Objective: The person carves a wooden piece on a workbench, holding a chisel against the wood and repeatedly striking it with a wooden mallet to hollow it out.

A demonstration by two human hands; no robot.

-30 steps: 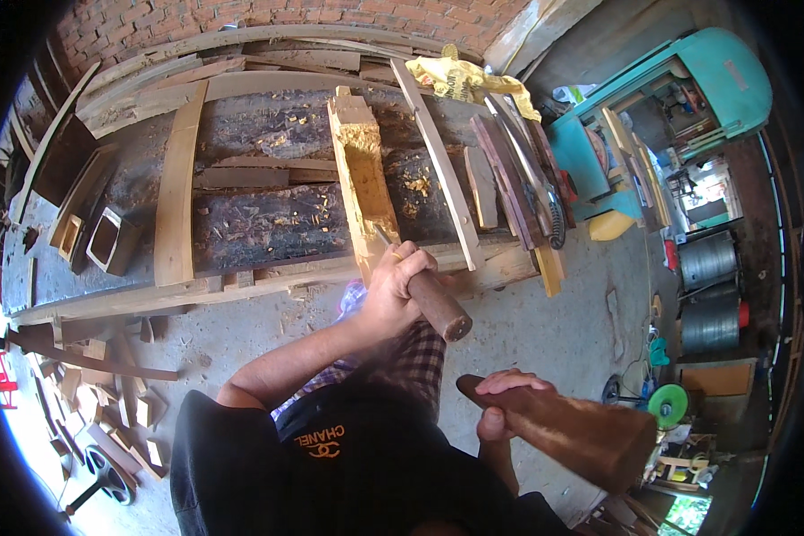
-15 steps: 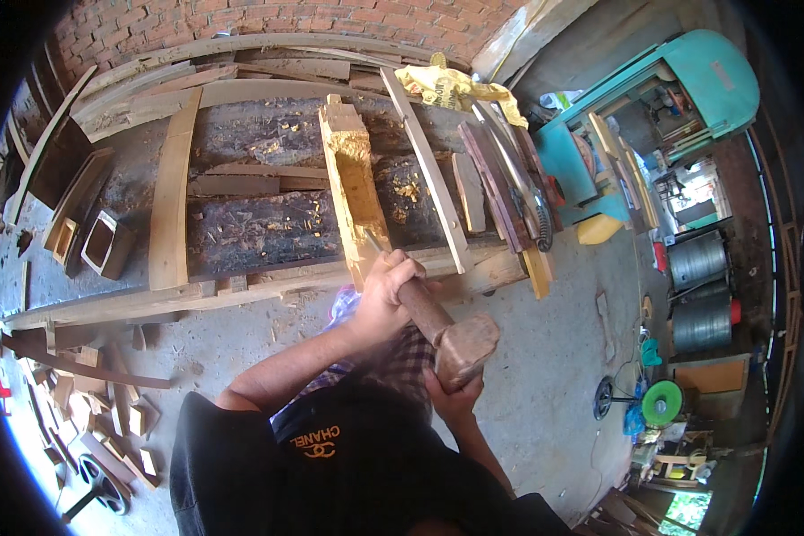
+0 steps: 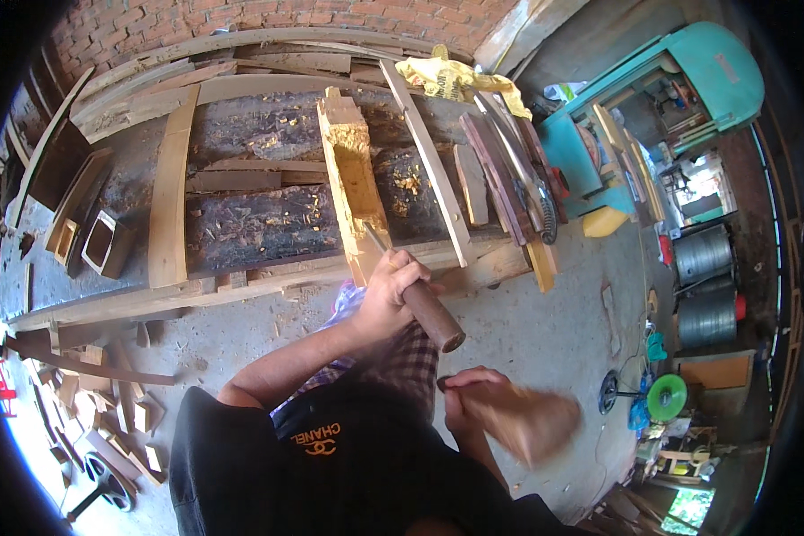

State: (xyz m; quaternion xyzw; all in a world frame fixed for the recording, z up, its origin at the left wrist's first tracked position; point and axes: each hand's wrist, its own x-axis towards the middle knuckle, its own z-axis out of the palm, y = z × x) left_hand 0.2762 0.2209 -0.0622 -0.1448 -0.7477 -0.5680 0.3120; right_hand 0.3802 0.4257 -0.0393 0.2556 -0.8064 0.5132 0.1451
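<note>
Outdoor workshop, head view: long dark workbench [image 3: 241,228] against a brick wall [image 3: 268,18], strewn with planks and pale chips, with a teal machine [image 3: 652,107] at right. Pale wooden workpiece [image 3: 353,183] lying lengthwise across the bench, upper face already roughly hollowed; left hand [image 3: 389,290] clenched around the brown handle of a chisel [image 3: 420,304], blade set at the near end of the recess. Right hand [image 3: 473,402] gripping a blurred wooden mallet [image 3: 527,424] below the handle, apart from it; judged partway, more cutting apparently left.
</note>
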